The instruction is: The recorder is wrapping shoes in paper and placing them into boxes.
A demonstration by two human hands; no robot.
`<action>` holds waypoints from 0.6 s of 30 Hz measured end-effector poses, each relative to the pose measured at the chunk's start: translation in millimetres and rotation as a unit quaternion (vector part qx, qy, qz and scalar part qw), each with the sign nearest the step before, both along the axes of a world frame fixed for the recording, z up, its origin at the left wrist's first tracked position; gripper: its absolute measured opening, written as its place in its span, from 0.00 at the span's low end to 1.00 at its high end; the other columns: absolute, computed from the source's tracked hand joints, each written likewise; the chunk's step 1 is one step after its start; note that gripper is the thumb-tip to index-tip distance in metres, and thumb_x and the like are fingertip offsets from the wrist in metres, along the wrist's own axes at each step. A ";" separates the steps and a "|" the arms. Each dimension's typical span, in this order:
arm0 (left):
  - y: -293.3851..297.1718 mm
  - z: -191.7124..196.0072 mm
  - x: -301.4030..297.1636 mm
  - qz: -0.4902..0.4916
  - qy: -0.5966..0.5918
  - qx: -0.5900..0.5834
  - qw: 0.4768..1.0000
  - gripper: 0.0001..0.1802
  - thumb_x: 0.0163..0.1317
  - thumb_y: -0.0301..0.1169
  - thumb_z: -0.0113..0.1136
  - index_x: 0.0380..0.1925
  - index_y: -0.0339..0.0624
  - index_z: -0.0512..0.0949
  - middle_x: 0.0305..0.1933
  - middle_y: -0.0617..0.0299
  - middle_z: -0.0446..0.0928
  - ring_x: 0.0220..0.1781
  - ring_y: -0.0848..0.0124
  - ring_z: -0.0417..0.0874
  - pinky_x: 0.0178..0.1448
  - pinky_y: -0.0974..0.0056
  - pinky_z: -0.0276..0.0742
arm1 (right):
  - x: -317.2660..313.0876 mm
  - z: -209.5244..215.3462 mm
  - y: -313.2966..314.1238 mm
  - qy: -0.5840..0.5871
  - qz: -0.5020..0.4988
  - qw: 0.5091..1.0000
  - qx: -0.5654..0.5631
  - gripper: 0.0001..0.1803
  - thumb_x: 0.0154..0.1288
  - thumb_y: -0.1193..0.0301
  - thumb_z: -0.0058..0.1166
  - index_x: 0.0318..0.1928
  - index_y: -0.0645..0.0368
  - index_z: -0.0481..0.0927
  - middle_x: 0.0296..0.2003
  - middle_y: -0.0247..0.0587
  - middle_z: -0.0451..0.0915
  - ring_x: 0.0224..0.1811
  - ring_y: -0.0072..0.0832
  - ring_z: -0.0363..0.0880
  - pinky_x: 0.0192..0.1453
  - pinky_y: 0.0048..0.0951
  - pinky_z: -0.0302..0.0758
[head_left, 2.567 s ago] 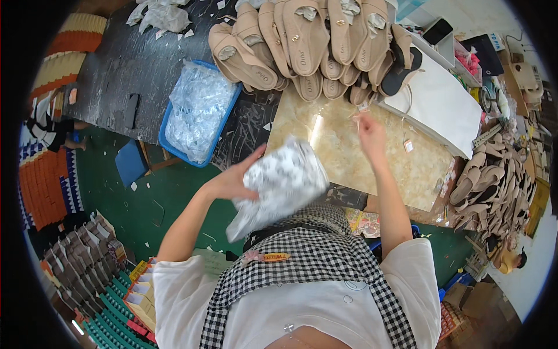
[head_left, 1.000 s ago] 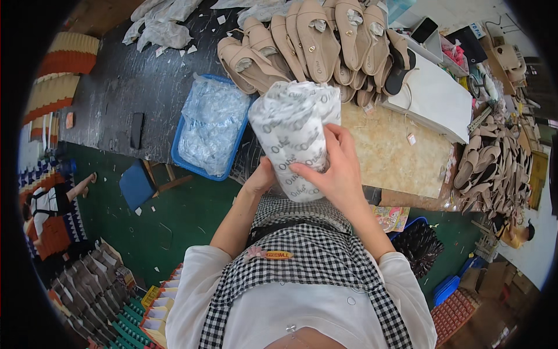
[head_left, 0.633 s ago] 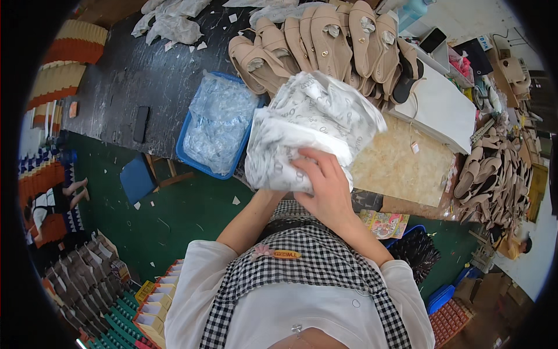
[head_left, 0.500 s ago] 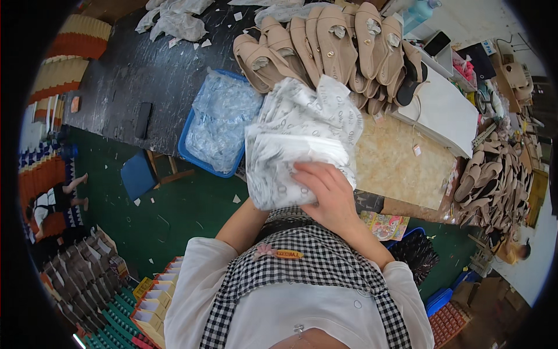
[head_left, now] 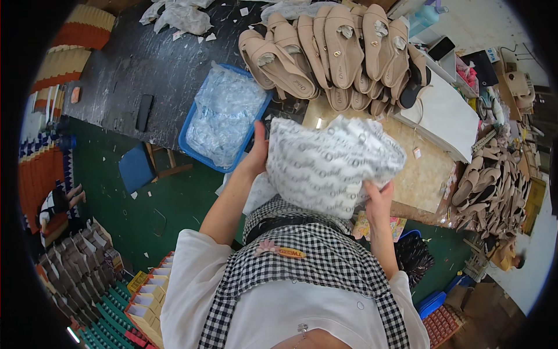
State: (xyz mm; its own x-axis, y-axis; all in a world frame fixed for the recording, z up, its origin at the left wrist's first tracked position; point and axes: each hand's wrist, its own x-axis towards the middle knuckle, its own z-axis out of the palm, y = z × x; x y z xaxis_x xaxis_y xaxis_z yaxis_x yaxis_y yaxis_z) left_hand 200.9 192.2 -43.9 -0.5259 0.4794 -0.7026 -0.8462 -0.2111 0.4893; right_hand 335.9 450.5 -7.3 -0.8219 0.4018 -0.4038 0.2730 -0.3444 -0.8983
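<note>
A thick stack of white printed tissue paper is held up in front of my body, its upper edges crumpled. My left hand grips its left side, thumb up along the edge, the other fingers hidden behind the paper. At the lower right corner my right hand pinches the stack between thumb and fingers. More white paper shows behind my left forearm, by the apron. Beyond the stack, beige sandals stand in a row on the table, some with crumpled paper in them.
A blue tray of crumpled clear plastic lies left of the stack on the dark table. To the right are a white box and a large heap of sandals. A blue stool stands on the green floor.
The tissue stack has been turned and spread wider, moving right. My right hand went from its front to its lower right corner; my left hand has come into view at its left side.
</note>
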 end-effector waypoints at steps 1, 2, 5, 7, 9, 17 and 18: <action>-16.3 -29.6 6.7 -0.024 0.041 0.122 0.991 0.64 0.50 0.81 0.27 0.67 0.33 0.61 0.68 0.50 0.66 0.68 0.60 0.68 0.71 0.57 0.64 | -0.1 -11.8 3.1 -0.014 -0.024 1.000 0.010 0.28 0.56 0.80 0.60 0.58 0.65 0.69 0.51 0.42 0.78 0.52 0.28 0.77 0.58 0.30 0.72; -33.0 -59.7 14.5 -0.046 0.081 0.239 0.966 0.58 0.56 0.77 0.36 0.68 0.34 0.60 0.67 0.51 0.68 0.67 0.63 0.70 0.70 0.59 0.65 | 0.2 -22.4 3.9 -0.024 -0.040 0.999 0.000 0.27 0.57 0.80 0.59 0.58 0.65 0.69 0.51 0.42 0.78 0.52 0.29 0.77 0.58 0.30 0.72; -9.2 -46.7 20.2 -0.197 0.243 -0.047 0.949 0.47 0.60 0.55 0.62 0.68 0.33 0.58 0.64 0.54 0.70 0.64 0.67 0.71 0.69 0.63 0.64 | -1.0 -49.9 -0.2 -0.050 -0.099 0.994 -0.022 0.26 0.58 0.83 0.56 0.59 0.65 0.68 0.52 0.43 0.77 0.51 0.30 0.78 0.56 0.31 0.74; 8.2 -46.5 25.6 -0.134 0.262 -0.018 0.956 0.42 0.56 0.41 0.67 0.67 0.33 0.61 0.62 0.55 0.71 0.61 0.70 0.73 0.65 0.65 0.68 | -3.2 -61.9 -3.4 -0.054 -0.127 0.988 -0.068 0.26 0.59 0.82 0.55 0.58 0.65 0.68 0.51 0.43 0.77 0.51 0.30 0.78 0.54 0.31 0.75; 21.7 -54.9 26.2 -0.085 0.287 -0.051 0.953 0.33 0.55 0.31 0.69 0.60 0.31 0.69 0.56 0.56 0.76 0.54 0.73 0.77 0.58 0.68 0.73 | -3.5 -78.6 -2.9 -0.062 -0.152 0.981 -0.102 0.26 0.59 0.81 0.55 0.59 0.65 0.67 0.51 0.44 0.77 0.50 0.31 0.78 0.53 0.32 0.76; 27.9 -82.5 -20.0 -0.099 0.144 -0.106 0.979 0.19 0.60 0.29 0.63 0.49 0.30 0.77 0.42 0.58 0.83 0.37 0.75 0.83 0.43 0.68 0.79 | -8.4 -124.3 7.0 -0.130 -0.044 0.961 0.240 0.43 0.58 0.70 0.64 0.70 0.63 0.56 0.64 0.53 0.65 0.67 0.37 0.63 0.68 0.41 0.63; 27.3 -81.1 -24.2 -0.134 0.193 -0.098 0.967 0.18 0.60 0.29 0.63 0.49 0.31 0.77 0.42 0.58 0.83 0.37 0.74 0.83 0.43 0.68 0.79 | -19.3 -110.3 8.2 -0.077 0.015 0.945 0.318 0.46 0.56 0.68 0.66 0.70 0.62 0.54 0.64 0.53 0.65 0.69 0.39 0.60 0.70 0.43 0.60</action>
State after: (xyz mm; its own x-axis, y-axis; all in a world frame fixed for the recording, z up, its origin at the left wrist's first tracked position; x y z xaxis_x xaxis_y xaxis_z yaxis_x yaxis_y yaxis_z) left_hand 176.7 219.5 -125.0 -0.6421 0.5123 -0.5704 -0.6044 0.1194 0.7877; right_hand 316.6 458.7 -117.7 -0.7876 0.5815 -0.2040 0.4188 0.2624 -0.8693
